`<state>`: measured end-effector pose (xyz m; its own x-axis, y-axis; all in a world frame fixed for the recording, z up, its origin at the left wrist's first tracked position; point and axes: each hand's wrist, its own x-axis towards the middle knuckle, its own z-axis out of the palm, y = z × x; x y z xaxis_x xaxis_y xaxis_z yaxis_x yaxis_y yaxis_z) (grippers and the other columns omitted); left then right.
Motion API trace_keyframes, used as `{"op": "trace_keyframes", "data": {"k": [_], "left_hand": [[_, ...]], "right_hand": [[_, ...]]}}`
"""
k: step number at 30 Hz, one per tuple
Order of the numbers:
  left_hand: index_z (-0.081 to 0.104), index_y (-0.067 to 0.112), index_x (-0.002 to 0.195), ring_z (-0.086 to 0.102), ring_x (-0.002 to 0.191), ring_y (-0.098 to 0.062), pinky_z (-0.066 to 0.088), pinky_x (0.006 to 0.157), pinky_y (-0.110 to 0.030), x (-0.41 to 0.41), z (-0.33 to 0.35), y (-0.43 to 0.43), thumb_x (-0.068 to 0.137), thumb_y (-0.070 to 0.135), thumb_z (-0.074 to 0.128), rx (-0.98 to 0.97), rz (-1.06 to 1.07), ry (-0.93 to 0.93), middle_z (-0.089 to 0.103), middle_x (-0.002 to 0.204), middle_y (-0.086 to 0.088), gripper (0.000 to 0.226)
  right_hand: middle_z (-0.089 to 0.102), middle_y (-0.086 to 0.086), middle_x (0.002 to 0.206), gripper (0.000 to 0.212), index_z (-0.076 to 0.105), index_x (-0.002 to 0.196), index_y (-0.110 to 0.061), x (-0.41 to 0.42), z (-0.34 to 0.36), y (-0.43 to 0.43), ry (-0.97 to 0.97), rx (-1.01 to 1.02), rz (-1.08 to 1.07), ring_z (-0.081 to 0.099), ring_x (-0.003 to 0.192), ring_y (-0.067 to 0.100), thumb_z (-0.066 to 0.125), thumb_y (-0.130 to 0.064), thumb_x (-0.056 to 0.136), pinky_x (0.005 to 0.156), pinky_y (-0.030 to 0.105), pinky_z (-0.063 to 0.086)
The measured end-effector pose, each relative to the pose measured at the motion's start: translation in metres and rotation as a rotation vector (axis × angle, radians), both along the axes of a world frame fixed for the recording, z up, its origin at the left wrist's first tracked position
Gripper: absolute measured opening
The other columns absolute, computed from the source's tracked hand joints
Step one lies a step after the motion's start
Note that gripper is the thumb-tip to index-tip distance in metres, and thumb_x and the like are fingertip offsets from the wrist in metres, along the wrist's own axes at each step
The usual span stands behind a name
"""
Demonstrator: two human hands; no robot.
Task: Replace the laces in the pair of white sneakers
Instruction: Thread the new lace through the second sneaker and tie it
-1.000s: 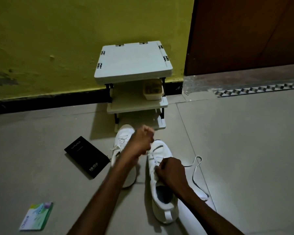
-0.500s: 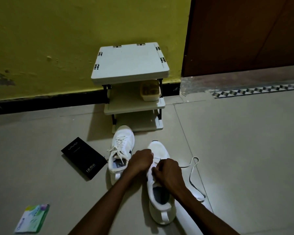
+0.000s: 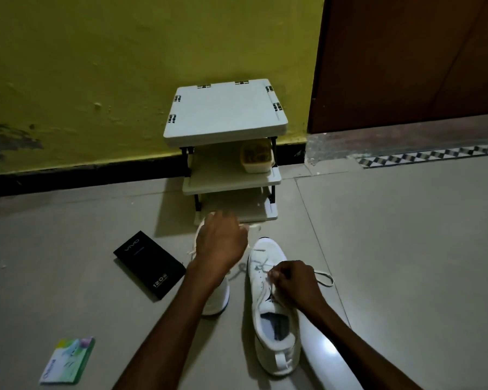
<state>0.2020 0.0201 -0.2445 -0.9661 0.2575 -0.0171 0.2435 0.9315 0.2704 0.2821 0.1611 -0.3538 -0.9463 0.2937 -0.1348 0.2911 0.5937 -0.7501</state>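
Observation:
Two white sneakers lie on the tiled floor. The right sneaker [image 3: 268, 294] points away from me, partly laced. My right hand [image 3: 296, 282] rests on its tongue area, fingers pinched on the white lace [image 3: 326, 278], which loops out onto the floor to the right. My left hand [image 3: 223, 243] is raised over the left sneaker [image 3: 217, 299] and hides most of it; it pulls another stretch of the same lace [image 3: 254, 227] up and away from the right sneaker's eyelets.
A small white three-tier rack [image 3: 226, 114] stands against the yellow wall, with a plastic tub [image 3: 257, 157] on its middle shelf. A black phone box [image 3: 150, 264] lies left of the sneakers, a green-white packet [image 3: 68, 360] at the lower left. A brown door [image 3: 406, 60] is at the right.
My left hand rose from the right sneaker's eyelets and moved forward-left, drawing the lace out. My right hand stayed on the right sneaker. The camera tilted slightly.

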Motion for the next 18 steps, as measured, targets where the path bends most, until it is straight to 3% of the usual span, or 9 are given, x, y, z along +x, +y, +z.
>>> {"op": "trace_keyframes", "data": {"k": [1, 3, 5, 7, 9, 11, 15, 18], "left_hand": [[0.057, 0.014, 0.118, 0.047, 0.115, -0.025, 0.041, 0.094, -0.036, 0.003, -0.012, 0.0, 0.096, 0.038, 0.049, -0.088, 0.017, 0.058, 0.053, 0.126, -0.009, 0.033], [0.056, 0.016, 0.123, 0.042, 0.123, -0.023, 0.037, 0.1, -0.033, 0.013, -0.027, 0.001, 0.096, 0.035, 0.052, -0.036, 0.033, 0.132, 0.046, 0.132, -0.005, 0.034], [0.067, 0.015, 0.098, 0.058, 0.103, -0.02, 0.043, 0.084, -0.03, 0.019, -0.034, 0.003, 0.095, 0.032, 0.054, 0.235, 0.055, 0.015, 0.063, 0.108, -0.001, 0.022], [0.071, 0.015, 0.076, 0.067, 0.076, -0.019, 0.05, 0.073, -0.03, 0.024, -0.04, 0.007, 0.093, 0.035, 0.059, 0.479, 0.046, -0.24, 0.07, 0.075, -0.002, 0.03], [0.073, 0.019, 0.067, 0.064, 0.061, -0.014, 0.054, 0.07, -0.03, 0.031, -0.041, 0.01, 0.09, 0.035, 0.065, 0.643, 0.045, -0.372, 0.07, 0.066, -0.005, 0.029], [0.076, 0.019, 0.07, 0.06, 0.057, -0.01, 0.054, 0.066, -0.03, 0.036, -0.043, 0.014, 0.088, 0.028, 0.069, 0.769, 0.074, -0.392, 0.071, 0.067, -0.005, 0.021], [0.077, 0.013, 0.078, 0.06, 0.059, -0.003, 0.05, 0.064, -0.022, 0.034, -0.046, 0.017, 0.087, 0.017, 0.07, 0.869, 0.108, -0.318, 0.072, 0.069, 0.003, 0.012], [0.071, 0.01, 0.087, 0.063, 0.075, -0.012, 0.05, 0.07, -0.023, 0.029, -0.041, 0.02, 0.092, 0.016, 0.063, 1.08, 0.214, -0.296, 0.07, 0.079, -0.001, 0.012]], "right_hand": [[0.069, 0.002, 0.068, 0.006, 0.07, 0.077, -0.01, 0.002, 0.004, 0.005, 0.04, -0.06, -0.027, 0.063, 0.063, 0.001, 0.067, -0.011, 0.082, 0.059, 0.013, 0.044], [0.069, -0.005, 0.068, 0.013, 0.067, 0.091, -0.012, 0.008, 0.015, 0.009, 0.07, -0.214, -0.124, 0.061, 0.061, -0.008, 0.071, -0.005, 0.081, 0.057, 0.004, 0.04], [0.069, -0.008, 0.064, 0.016, 0.062, 0.095, -0.013, 0.008, 0.022, 0.01, 0.105, -0.317, -0.185, 0.062, 0.061, -0.011, 0.069, -0.004, 0.084, 0.054, 0.002, 0.04], [0.071, -0.009, 0.066, 0.014, 0.058, 0.095, -0.015, 0.007, 0.03, 0.007, 0.123, -0.383, -0.21, 0.064, 0.062, -0.008, 0.063, -0.004, 0.088, 0.054, 0.004, 0.041], [0.073, -0.005, 0.07, 0.016, 0.055, 0.097, -0.017, 0.003, 0.033, 0.005, 0.144, -0.413, -0.207, 0.067, 0.067, 0.0, 0.063, -0.005, 0.09, 0.061, 0.013, 0.047], [0.072, -0.005, 0.069, 0.019, 0.054, 0.098, -0.02, 0.0, 0.036, 0.004, 0.153, -0.411, -0.197, 0.068, 0.069, 0.006, 0.066, -0.009, 0.089, 0.064, 0.02, 0.049], [0.073, -0.003, 0.073, 0.024, 0.053, 0.099, -0.024, -0.005, 0.039, 0.006, 0.163, -0.341, -0.114, 0.066, 0.067, 0.0, 0.069, -0.012, 0.087, 0.06, 0.011, 0.046], [0.072, -0.003, 0.074, 0.024, 0.057, 0.094, -0.03, -0.006, 0.032, 0.013, 0.097, -0.191, -0.027, 0.066, 0.07, 0.003, 0.074, -0.017, 0.084, 0.064, 0.015, 0.047]]}}
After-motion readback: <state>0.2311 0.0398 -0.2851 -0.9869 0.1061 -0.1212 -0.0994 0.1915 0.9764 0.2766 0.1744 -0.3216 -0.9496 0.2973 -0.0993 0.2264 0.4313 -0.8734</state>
